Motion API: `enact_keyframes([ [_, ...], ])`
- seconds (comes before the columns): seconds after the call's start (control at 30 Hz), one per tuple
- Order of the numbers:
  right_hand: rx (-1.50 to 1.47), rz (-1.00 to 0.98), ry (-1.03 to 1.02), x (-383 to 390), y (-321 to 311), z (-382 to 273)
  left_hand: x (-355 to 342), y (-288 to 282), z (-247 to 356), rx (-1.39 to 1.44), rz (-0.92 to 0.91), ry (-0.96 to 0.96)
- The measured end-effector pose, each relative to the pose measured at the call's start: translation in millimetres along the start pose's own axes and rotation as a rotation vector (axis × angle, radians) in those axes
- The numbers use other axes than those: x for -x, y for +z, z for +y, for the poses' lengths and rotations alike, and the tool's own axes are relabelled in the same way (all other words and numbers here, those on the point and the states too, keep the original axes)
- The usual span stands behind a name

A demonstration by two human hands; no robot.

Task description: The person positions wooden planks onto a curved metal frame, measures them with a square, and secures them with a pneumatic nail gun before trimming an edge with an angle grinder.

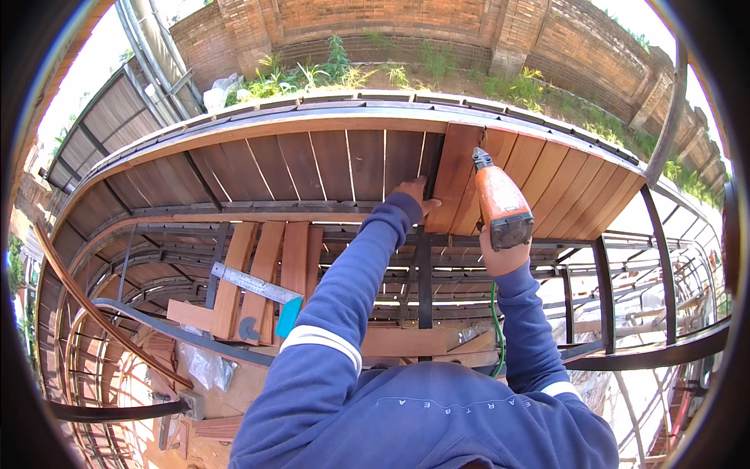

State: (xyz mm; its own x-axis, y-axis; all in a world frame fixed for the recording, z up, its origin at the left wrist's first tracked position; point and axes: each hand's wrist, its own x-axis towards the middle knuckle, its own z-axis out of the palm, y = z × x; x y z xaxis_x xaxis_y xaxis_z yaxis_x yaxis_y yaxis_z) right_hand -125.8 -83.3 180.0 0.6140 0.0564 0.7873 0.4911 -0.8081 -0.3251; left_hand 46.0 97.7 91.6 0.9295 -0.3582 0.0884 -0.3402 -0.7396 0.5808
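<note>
An orange nail gun [500, 191] with a dark base is in my right hand [504, 254], its metal nose near the upper end of the reddish-brown boards. From below that hand a green hose [497, 328] hangs down. My left hand [418, 195] is at the lower left edge of the leftmost wooden board [457, 168], thumb reaching onto it and fingers partly hidden. To the right of this board lies a row of similar boards [578, 187], side by side across the curved metal frame [344, 209].
Loose planks [269, 258] lie across the frame at left, with a metal square [258, 283] with a teal handle on them. Farther left, dark panels [234, 168] show narrow gaps. Curved metal bars [656, 258] rise at right. Beyond the frame stand plants and a brick wall [375, 27].
</note>
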Motion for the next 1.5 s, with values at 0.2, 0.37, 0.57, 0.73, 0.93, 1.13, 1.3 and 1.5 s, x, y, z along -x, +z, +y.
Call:
enact_keyframes([
  [0.2,0.016,-0.138,0.128,74,-36,27,-3,10,-9,0.0,0.024,0.029],
  [0.37,0.036,-0.239,0.322,117,-49,39,-2,7,-6,0.03,-0.001,0.008],
  [0.57,0.039,-0.539,0.288,112,-21,32,-2,3,0,-0.018,-0.021,-0.019],
  [0.73,0.079,-0.645,0.149,147,28,51,-5,7,-4,-0.003,0.0,0.008],
  [0.93,0.113,-0.634,0.14,151,46,58,-6,9,-6,0.034,-0.018,0.002],
  [1.13,0.133,-0.657,0.195,137,15,52,-7,13,-10,0.018,-0.013,-0.022],
  [1.3,0.195,-0.604,0.172,130,-55,24,8,7,-2,-0.056,0.071,-0.078],
  [1.5,0.317,-0.514,0.285,196,-124,26,98,-49,18,0.303,0.258,-0.003],
])
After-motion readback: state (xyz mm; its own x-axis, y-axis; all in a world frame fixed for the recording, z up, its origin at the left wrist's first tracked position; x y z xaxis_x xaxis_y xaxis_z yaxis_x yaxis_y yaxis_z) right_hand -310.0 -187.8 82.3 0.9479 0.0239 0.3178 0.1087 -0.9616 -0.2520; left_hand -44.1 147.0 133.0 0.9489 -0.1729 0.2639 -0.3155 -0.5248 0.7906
